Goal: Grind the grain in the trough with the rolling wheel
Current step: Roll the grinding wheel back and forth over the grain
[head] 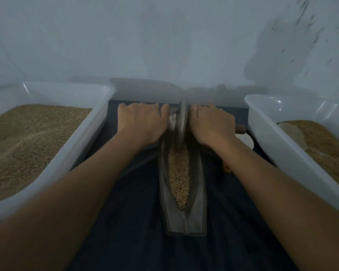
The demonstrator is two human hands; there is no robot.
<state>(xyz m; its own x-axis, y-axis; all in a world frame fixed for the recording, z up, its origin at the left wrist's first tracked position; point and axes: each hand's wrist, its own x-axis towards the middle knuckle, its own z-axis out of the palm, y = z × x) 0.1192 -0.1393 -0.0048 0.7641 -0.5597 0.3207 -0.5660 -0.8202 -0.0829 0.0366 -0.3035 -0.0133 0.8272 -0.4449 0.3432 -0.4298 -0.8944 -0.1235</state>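
A long, narrow, dark metal trough (196, 208) lies on a dark cloth and runs away from me. Brown grain (178, 173) fills its groove. A grey metal wheel (181, 124) stands upright in the far end of the trough. My left hand (143, 122) grips the axle handle on the wheel's left side. My right hand (211, 124) grips the handle on the right side, whose wooden end (241, 129) sticks out past my fingers. Both arms are stretched forward.
A white plastic tub (90, 137) of brown grain sits on the left. On the right stands another white tub (278, 149) with grain and a pale scoop (292, 133) in it. A small yellow object (227, 168) lies under my right wrist. A white wall rises close behind.
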